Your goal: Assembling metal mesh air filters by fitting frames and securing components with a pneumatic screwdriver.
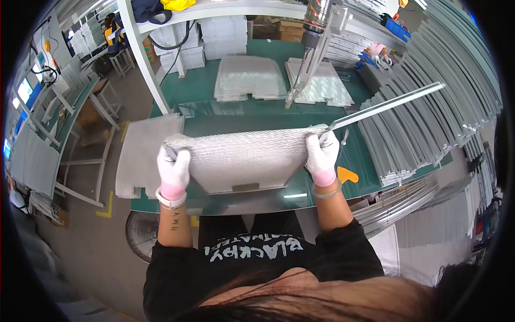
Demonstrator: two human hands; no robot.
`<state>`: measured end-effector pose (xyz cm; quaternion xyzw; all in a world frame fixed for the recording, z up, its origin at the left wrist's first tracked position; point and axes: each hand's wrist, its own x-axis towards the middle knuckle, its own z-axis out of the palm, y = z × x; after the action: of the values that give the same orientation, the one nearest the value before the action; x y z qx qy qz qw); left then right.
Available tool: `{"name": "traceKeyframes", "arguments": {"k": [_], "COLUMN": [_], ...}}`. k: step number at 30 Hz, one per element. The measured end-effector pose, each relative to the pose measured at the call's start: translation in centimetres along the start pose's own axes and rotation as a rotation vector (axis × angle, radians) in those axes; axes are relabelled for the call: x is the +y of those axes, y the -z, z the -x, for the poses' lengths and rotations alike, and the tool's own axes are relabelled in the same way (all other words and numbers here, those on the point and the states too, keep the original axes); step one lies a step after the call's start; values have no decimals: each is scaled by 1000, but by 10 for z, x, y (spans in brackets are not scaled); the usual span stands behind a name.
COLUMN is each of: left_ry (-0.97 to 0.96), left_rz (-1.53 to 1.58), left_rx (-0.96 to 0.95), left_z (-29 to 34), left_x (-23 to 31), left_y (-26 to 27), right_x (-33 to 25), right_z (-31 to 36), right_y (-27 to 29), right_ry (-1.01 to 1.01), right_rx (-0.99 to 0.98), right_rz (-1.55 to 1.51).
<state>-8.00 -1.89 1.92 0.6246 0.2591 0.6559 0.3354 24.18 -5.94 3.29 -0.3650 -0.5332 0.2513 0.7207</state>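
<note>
A silvery, finely ribbed rectangular sheet (244, 158) is stretched between my two hands above the green worktable. My left hand (174, 165), in a white glove with a pink cuff, grips its upper left corner. At the upper right corner my right hand (323, 155), gloved alike, is closed on the edge. A long metal strip (389, 105) slants up to the right from just behind my right hand; whether that hand also holds it, I cannot tell. A small brown patch (245, 187) shows at the sheet's near edge.
Two stacks of translucent sheets, left (250, 79) and right (320, 82), lie farther back; pale panels (146, 153) rest at left. A yellow scraper (347, 175) is beside my right wrist. Grey frames (424, 102) pile high at right. A power screwdriver (312, 35) hangs overhead.
</note>
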Motion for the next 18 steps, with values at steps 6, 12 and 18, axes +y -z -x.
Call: {"name": "traceKeyframes", "arguments": {"k": [6, 12, 18], "left_ry": [40, 58, 32], "left_rz": [67, 87, 96], "left_rx": [70, 95, 63], "left_z": [-2, -2, 0], "left_x": [5, -2, 1], "left_y": [-14, -13, -15], "right_x": [-7, -43, -106], "right_z": [0, -19, -60], "right_y": [-16, 6, 27], "right_ry": [108, 249, 764], "right_rx": [255, 10, -591], "right_rz": [-181, 134, 979]}}
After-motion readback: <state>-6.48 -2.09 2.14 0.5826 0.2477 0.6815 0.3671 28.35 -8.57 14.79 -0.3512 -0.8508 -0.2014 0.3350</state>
